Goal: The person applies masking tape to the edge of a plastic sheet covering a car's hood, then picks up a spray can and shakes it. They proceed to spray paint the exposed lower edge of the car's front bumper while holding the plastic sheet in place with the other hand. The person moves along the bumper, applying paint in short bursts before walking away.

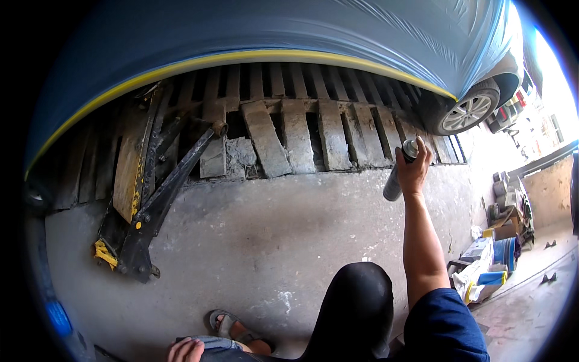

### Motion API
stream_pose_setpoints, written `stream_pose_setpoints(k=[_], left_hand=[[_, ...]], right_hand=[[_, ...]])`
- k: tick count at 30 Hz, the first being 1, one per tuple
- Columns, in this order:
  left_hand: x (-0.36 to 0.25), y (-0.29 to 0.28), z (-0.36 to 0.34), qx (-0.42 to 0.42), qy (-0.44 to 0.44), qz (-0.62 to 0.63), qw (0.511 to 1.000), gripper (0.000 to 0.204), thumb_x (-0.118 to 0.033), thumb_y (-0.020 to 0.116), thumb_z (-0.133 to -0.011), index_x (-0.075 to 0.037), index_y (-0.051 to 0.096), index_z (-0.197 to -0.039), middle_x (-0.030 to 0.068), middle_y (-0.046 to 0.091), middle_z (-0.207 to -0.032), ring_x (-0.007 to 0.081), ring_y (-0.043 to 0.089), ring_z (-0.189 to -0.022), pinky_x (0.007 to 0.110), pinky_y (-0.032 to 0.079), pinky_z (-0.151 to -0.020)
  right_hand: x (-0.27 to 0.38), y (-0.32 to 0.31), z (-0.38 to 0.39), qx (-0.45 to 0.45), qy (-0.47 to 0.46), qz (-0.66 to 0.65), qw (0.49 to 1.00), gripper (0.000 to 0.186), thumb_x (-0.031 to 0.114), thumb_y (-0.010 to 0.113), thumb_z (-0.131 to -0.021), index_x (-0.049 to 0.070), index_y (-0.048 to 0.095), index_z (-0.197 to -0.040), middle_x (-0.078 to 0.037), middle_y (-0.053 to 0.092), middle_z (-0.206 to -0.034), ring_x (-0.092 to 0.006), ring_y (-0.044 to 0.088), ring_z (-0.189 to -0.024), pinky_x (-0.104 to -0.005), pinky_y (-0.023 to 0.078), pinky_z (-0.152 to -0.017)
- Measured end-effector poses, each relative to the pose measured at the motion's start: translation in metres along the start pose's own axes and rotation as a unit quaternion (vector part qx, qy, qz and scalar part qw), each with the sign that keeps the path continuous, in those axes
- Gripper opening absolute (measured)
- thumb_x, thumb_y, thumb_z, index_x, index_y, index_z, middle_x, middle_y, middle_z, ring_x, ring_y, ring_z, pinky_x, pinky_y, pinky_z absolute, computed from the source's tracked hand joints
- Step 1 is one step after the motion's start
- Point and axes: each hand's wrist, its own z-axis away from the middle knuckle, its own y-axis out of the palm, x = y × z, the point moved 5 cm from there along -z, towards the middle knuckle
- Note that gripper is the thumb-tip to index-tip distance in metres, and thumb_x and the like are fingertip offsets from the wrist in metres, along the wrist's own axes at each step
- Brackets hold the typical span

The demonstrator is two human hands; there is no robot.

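Note:
My right hand (413, 167) grips a dark spray can (393, 184) with a finger at its top, held out toward the car's lower side below the wheel. The car's upper part (289, 27) is masked in translucent plastic sheeting, with yellow tape (256, 56) along its lower edge. My left hand (184, 350) is low at the bottom edge with fingers curled beside grey-blue fabric (214, 342); what they hold, if anything, is hidden. My bent knee (356, 289) is in black trousers.
A black metal jack-like frame with yellow parts (151, 229) lies at left. A slatted platform (332, 136) under the car borders the concrete floor (271, 229). The car's wheel (467, 111) is upper right. Cans, buckets and boxes (503, 253) crowd the right side.

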Motion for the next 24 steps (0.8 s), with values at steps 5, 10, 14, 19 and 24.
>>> stream_pose_setpoints(k=[5,10,14,19,24], left_hand=[[-0.003,0.003,-0.004,0.000,-0.013,0.001,1.000,0.048,-0.023,0.065,-0.085,0.003,0.057,-0.125,0.0252,0.058,-0.122,0.0436,0.053,-0.114,0.049,0.041,-0.101],[0.010,-0.003,0.003,-0.023,-0.002,0.022,0.999,0.048,-0.022,0.066,-0.084,0.003,0.057,-0.124,0.0249,0.058,-0.122,0.0437,0.054,-0.114,0.049,0.042,-0.100],[0.017,-0.011,0.003,-0.042,0.010,0.046,0.998,0.049,-0.021,0.068,-0.082,0.001,0.058,-0.124,0.0228,0.059,-0.122,0.0425,0.055,-0.114,0.049,0.042,-0.100],[0.040,-0.018,0.021,-0.055,0.020,0.052,0.997,0.055,-0.023,0.071,-0.080,0.000,0.055,-0.127,0.0215,0.058,-0.125,0.0407,0.055,-0.115,0.052,0.040,-0.102],[0.065,-0.022,0.044,-0.074,0.007,0.073,0.995,0.056,-0.025,0.071,-0.081,-0.001,0.054,-0.130,0.0210,0.057,-0.127,0.0420,0.053,-0.117,0.054,0.039,-0.102]], right_hand=[[0.054,0.021,-0.020,-0.030,-0.091,-0.055,0.994,0.071,0.018,0.082,-0.073,0.012,0.046,-0.134,-0.020,0.051,-0.121,-0.0393,0.052,-0.111,-0.0460,0.048,-0.093],[0.157,0.058,-0.013,0.024,-0.171,-0.150,0.973,0.074,0.016,0.083,-0.072,0.010,0.044,-0.135,-0.022,0.049,-0.123,-0.0406,0.053,-0.109,-0.0452,0.049,-0.090],[0.223,0.074,-0.004,0.050,-0.201,-0.208,0.956,0.070,0.017,0.084,-0.070,0.010,0.049,-0.130,-0.023,0.048,-0.124,-0.0413,0.054,-0.109,-0.0456,0.051,-0.088],[0.342,0.093,0.001,0.068,-0.267,-0.228,0.934,0.065,0.021,0.085,-0.069,0.013,0.055,-0.126,-0.024,0.050,-0.121,-0.0409,0.056,-0.106,-0.0447,0.055,-0.082],[0.471,0.106,0.008,0.071,-0.365,-0.303,0.877,0.064,0.020,0.084,-0.070,0.017,0.055,-0.127,-0.026,0.052,-0.117,-0.0383,0.058,-0.101,-0.0444,0.055,-0.082]])
